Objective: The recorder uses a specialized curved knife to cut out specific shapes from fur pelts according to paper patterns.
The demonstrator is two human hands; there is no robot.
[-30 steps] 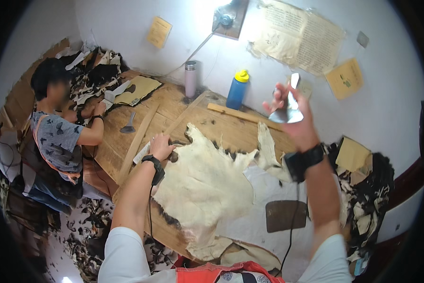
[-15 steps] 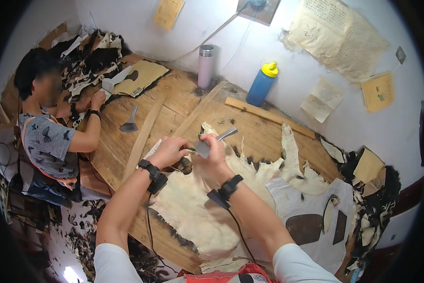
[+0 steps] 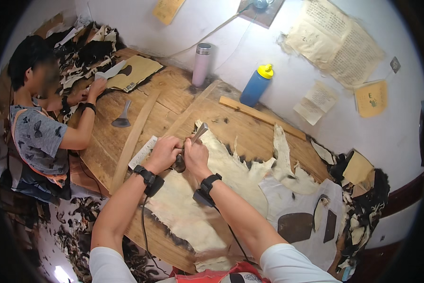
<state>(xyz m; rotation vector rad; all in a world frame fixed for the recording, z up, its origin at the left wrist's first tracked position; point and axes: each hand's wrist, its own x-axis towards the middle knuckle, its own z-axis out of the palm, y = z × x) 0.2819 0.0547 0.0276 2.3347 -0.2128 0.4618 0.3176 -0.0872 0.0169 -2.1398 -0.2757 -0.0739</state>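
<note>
My right hand (image 3: 196, 153) is closed around a metal leather knife (image 3: 201, 132). Its handle sticks up past my fingers, and the blade is hidden behind the hand. My left hand (image 3: 165, 153) pinches the edge of a pale hide (image 3: 212, 170) right beside it, so the two hands nearly touch. Between and below them, a bit of dark fur (image 3: 179, 164) shows where the hide is turned up. The hide lies skin side up across the table, dark hair showing along its ragged edges. A white card strip (image 3: 142, 153) lies left of my left hand.
A second fan-bladed knife (image 3: 122, 118) and wooden strips (image 3: 135, 141) lie on the wooden table to the left. A pink flask (image 3: 201, 66) and blue bottle (image 3: 256, 86) stand by the wall. White template (image 3: 316, 212) overlaps the hide. Fur scraps (image 3: 370, 203) pile right. A co-worker (image 3: 39, 137) works left.
My right hand has turned the knife so its blade no longer shows and has come closer to my left hand. The co-worker's hands have shifted slightly on the pale sheet.
</note>
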